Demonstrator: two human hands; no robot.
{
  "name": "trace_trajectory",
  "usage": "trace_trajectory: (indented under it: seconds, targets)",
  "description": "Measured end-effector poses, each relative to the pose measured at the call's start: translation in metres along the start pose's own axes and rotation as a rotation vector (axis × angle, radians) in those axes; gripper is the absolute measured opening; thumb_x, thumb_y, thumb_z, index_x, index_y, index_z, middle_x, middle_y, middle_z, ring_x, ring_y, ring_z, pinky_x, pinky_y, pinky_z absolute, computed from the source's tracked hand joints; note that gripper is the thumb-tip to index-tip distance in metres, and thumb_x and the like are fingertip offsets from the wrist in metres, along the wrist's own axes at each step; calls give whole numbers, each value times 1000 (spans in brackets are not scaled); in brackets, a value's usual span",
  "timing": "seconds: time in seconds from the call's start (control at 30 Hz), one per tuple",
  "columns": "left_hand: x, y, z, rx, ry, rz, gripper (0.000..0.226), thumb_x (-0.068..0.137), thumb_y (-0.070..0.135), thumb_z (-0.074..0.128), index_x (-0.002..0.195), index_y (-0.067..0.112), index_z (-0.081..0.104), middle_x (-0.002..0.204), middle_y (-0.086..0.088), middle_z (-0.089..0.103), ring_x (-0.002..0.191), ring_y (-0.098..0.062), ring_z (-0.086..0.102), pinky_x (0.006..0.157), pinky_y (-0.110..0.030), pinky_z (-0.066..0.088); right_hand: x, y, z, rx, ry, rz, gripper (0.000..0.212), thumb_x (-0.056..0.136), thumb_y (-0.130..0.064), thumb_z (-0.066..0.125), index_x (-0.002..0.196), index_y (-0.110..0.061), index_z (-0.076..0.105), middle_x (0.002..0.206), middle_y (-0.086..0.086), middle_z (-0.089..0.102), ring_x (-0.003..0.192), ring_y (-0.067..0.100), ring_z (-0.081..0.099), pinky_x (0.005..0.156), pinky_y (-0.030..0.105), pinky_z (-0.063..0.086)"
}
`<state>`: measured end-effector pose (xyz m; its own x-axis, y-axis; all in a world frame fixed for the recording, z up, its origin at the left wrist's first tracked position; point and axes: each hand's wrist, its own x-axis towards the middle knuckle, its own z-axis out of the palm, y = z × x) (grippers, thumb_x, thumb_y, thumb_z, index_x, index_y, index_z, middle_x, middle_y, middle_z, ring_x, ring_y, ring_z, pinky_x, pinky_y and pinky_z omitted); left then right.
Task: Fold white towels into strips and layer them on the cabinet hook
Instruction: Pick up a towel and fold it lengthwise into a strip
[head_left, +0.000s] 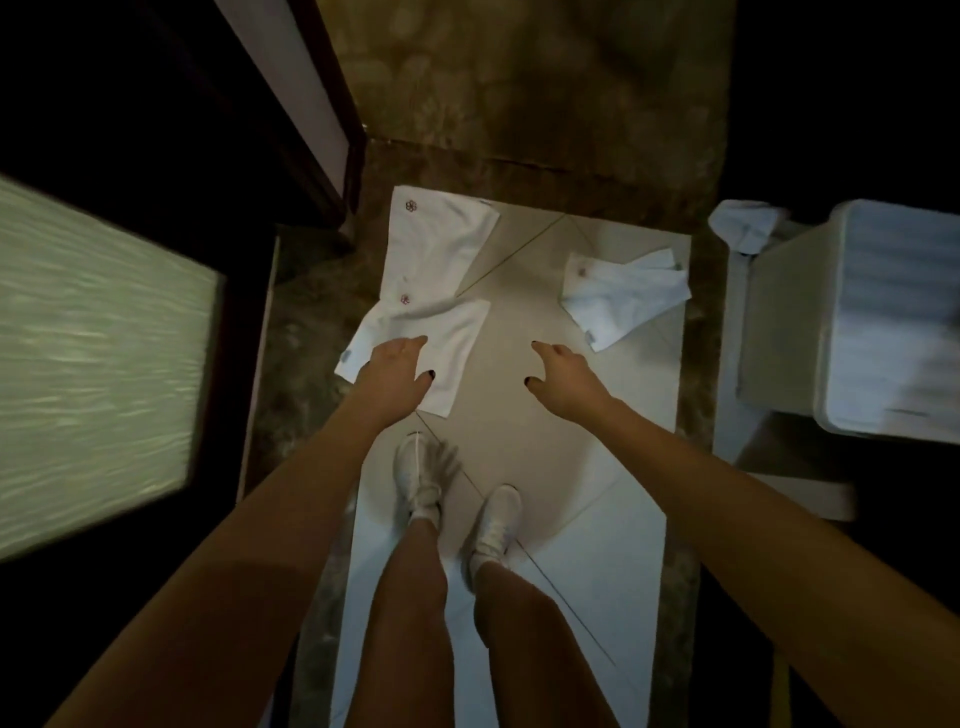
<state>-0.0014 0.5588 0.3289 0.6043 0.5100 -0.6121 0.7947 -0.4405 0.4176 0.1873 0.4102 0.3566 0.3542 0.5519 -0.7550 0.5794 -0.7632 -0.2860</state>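
Standing on the pale floor strip (613, 457) in white shoes (422, 470), the person reaches both bare arms fwd over it.

Just off the strip's right edge sits a white ribbed bin (857, 312). Its inside can't be made out: the top is blurred and the frame cuts off its right side. A pale bunched cloth (745, 223) lies at the bin's far left corner; whether it's in the bin or draped on it, can't tell.

Three white towels lie on the strip's far half:
- far-left towel (441, 234), flat, small flower mark at its far corner
- near-left towel (452, 332), overlapping the first one's near end, its left corner hanging off the strip's left edge
- right towel (623, 296), loosely folded w/ layers fanned out, by the strip's right edge, well apart from the other two

Left hand (397, 364) is over the near-left towel, fingers straight and spread, gripping nothing; touching or just above it, can't tell. Right hand (563, 371) is over bare tile mid-strip, btwn the near-left and right towels, index finger out, other fingers loosely bent, holding nothing.

Left of the strip a frosted greenish panel (93, 364) is motion-blurred; the rest around the strip is too dark to read
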Motion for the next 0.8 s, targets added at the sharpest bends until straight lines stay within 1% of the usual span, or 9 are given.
trace_trajectory:
  seconds: [0.13,0.27,0.37,0.43,0.53,0.63,0.67,0.73,0.8]
  targets:
    - [96,-41,36,29,3,47,55,100,32,48,149,12,31,152,-14,36,140,-31,32,113,-43,29,104,15,44,-21,-9,15,60,100,-28,50,153,-12,25,151,17,36,134,38,37,109,49,36]
    - [181,-83,81,74,-1,81,55,100,32,49,149,14,32,152,-13,36,139,-31,32,113,-44,28,200,29,99,52,-3,55,61,100,-27,51,153,-13,25,153,17,34,136,39,36,110,46,34]
    - [237,-115,119,92,-12,101,57,99,32,51,150,15,31,153,-11,35,140,-30,32,113,-43,28,265,37,137,76,8,25,60,100,-26,51,153,-13,26,154,16,34,136,38,36,110,44,33]
    - [270,-134,141,84,-9,118,59,99,31,52,150,16,30,155,-9,32,141,-29,30,115,-43,27,307,38,156,113,61,-16,60,100,-25,52,153,-13,27,154,15,34,137,37,36,112,44,32]
    - [317,-154,159,62,84,156,61,97,30,55,151,17,28,156,-9,31,141,-31,30,115,-45,28,368,35,174,189,199,-76,63,98,-20,56,153,-15,27,157,13,29,141,34,31,116,43,29]
    - [350,-162,167,198,90,173,63,96,35,56,151,26,28,147,-13,38,129,-36,39,103,-48,37,413,34,186,151,215,-134,64,96,-21,60,152,-19,30,159,10,26,145,33,22,117,43,24]
    - [355,-163,170,234,61,174,59,96,36,55,150,28,31,140,-15,44,124,-37,44,98,-46,40,422,34,191,120,211,-149,58,95,-22,60,149,-20,37,157,9,28,145,33,21,115,43,24]
    - [355,-161,174,210,13,176,45,97,31,53,141,25,44,125,-15,55,112,-34,53,85,-39,42,428,32,198,99,239,-152,38,96,-25,58,133,-18,56,150,10,37,141,32,24,110,38,26]
    - [343,-156,175,114,-3,158,28,98,22,51,126,18,55,114,-14,62,99,-30,58,73,-33,40,419,29,200,95,253,-145,25,99,-26,54,118,-15,64,145,10,44,140,31,26,111,41,24]
